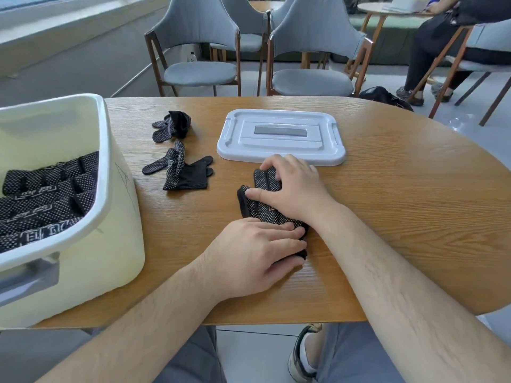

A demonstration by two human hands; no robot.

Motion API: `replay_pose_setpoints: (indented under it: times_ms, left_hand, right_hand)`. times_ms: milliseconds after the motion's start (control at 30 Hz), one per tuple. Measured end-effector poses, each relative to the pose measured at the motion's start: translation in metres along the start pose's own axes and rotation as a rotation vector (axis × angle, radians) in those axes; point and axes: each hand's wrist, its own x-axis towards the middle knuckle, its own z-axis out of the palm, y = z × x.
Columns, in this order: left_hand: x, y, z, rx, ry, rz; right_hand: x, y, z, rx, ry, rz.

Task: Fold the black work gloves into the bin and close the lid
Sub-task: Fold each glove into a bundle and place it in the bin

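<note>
Head view: our glove (262, 210) lies flat on the surface (387, 217), long axis running away from us, right hand (293, 189) pressing its finger end, left hand (257, 250) its cuff, both laid flat, gripping nothing. The bin (104, 161) stands left, nearer our left hand; we judge the carry goes leftward.
</note>
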Motion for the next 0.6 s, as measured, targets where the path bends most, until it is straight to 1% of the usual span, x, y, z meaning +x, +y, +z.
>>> replay_pose_setpoints:
  times_ms: [233, 400, 600]
  left_hand:
    - [-0.002, -0.001, 0.002, -0.037, 0.012, -0.034]
    - [-0.002, 0.0, 0.0, -0.065, 0.01, -0.056]
    - [-0.001, 0.0, 0.0, -0.071, 0.019, -0.066]
  right_hand:
    - [0.003, 0.0, 0.002, 0.023, 0.014, -0.004]
    - [0.005, 0.006, 0.001, 0.086, 0.162, -0.012]
    - [0.011, 0.014, -0.003, 0.024, 0.125, 0.098]
